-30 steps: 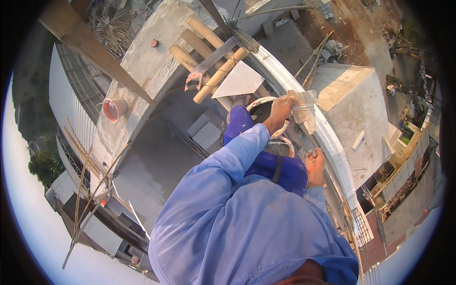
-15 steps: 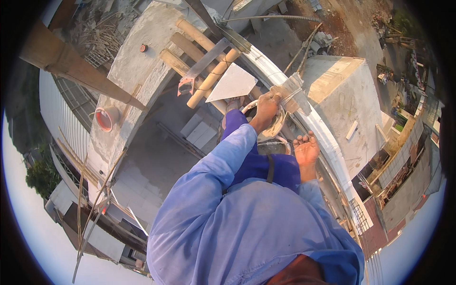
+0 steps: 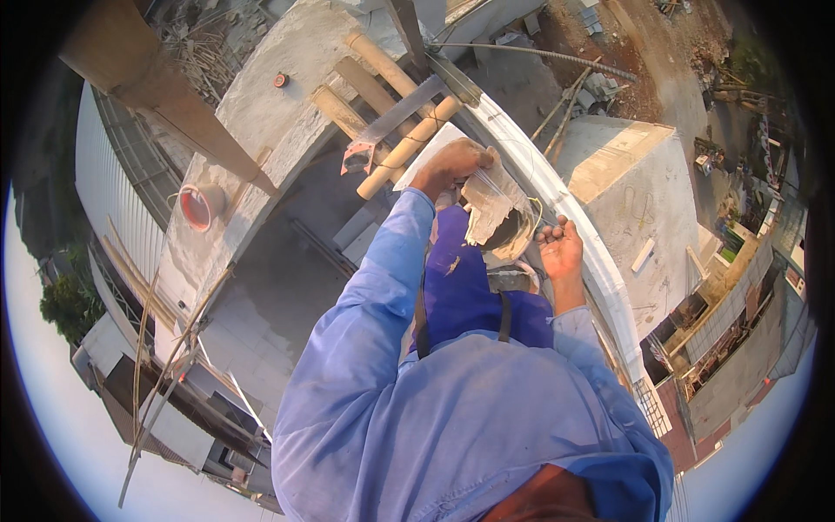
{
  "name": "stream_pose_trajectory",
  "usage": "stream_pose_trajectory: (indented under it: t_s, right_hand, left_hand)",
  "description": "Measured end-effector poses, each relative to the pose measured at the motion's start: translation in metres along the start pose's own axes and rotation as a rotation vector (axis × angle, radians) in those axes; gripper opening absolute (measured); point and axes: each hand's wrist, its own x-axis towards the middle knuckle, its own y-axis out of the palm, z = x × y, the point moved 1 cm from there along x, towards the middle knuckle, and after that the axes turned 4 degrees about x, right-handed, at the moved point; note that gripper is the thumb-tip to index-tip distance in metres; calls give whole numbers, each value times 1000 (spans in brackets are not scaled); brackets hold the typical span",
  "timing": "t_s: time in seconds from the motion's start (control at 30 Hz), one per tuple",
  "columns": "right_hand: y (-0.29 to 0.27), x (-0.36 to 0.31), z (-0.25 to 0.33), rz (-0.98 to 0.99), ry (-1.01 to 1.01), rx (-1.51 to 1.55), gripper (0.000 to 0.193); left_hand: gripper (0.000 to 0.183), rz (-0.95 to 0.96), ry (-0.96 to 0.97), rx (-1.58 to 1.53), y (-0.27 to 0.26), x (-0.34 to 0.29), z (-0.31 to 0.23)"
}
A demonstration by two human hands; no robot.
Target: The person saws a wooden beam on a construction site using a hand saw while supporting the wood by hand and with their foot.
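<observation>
My left hand (image 3: 454, 165) grips a wide, mortar-smeared trowel (image 3: 491, 198), its handle hidden by the fingers. The blade hangs tilted above a round, mortar-caked bucket (image 3: 527, 228) and covers part of its mouth. Behind that hand lies a white angular board (image 3: 424, 158), mostly hidden. My right hand (image 3: 559, 250) is palm up beside the bucket, fingers loosely bent and apart, nothing in it. Close to its right runs a long white curved moulding (image 3: 600, 259). A second mortar-smeared container (image 3: 511, 278) is partly visible between the bucket and my legs.
A handsaw (image 3: 396, 117) lies across tied bamboo poles (image 3: 409, 148) beyond my left hand. On the concrete ledge at left stand a reddish bucket (image 3: 201, 206) and a slanting wooden post (image 3: 174, 113). A drop to a lower floor (image 3: 296, 235) opens below; a concrete block surface (image 3: 626, 209) lies right.
My left hand has swung the trowel left and back from the white moulding to over the bucket, turning the blade. My right hand stays nearly in place. The view has shifted slightly.
</observation>
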Motion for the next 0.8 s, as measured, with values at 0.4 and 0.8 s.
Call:
stream_pose_trajectory:
  t_s: [0.4,0.8]
  right_hand:
    - [146,-36,-7,18,-41,-157,38]
    - [164,-49,54,200,-114,-32,23]
  left_hand:
    - [30,-51,158,12,5,-44,-68]
    - [24,-479,-134,-321,-45,-244,50]
